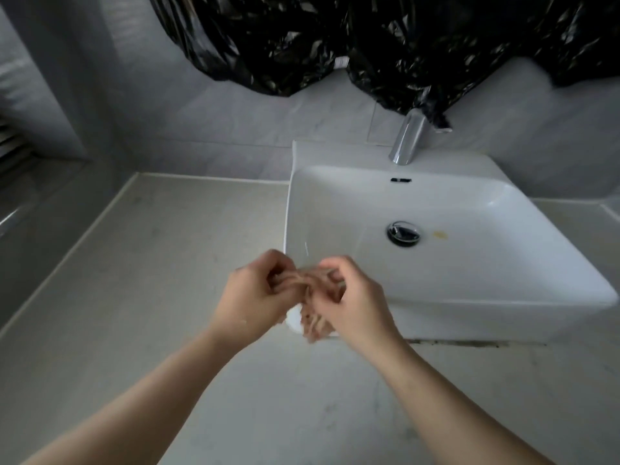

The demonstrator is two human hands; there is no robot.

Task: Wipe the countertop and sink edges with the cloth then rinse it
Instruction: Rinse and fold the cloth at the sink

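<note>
A small pale beige cloth (pixel 313 322) is bunched between both hands over the near left corner of the white sink (pixel 503 209). My left hand (pixel 256 297) grips its left end with curled fingers. My right hand (pixel 347 298) pinches the other end; the cloth's middle is blurred and partly hidden by the fingers. A strip of cloth hangs down below the hands. The pale countertop (pixel 151 280) spreads to the left and in front of the sink.
A chrome tap (pixel 407 139) stands at the sink's back rim, with no water seen running. The drain (pixel 403 233) has a yellowish spot (pixel 439 234) beside it. Black plastic sheeting (pixel 385 38) hangs on the wall above. A dark grimy line (pixel 469 344) runs under the sink's front edge.
</note>
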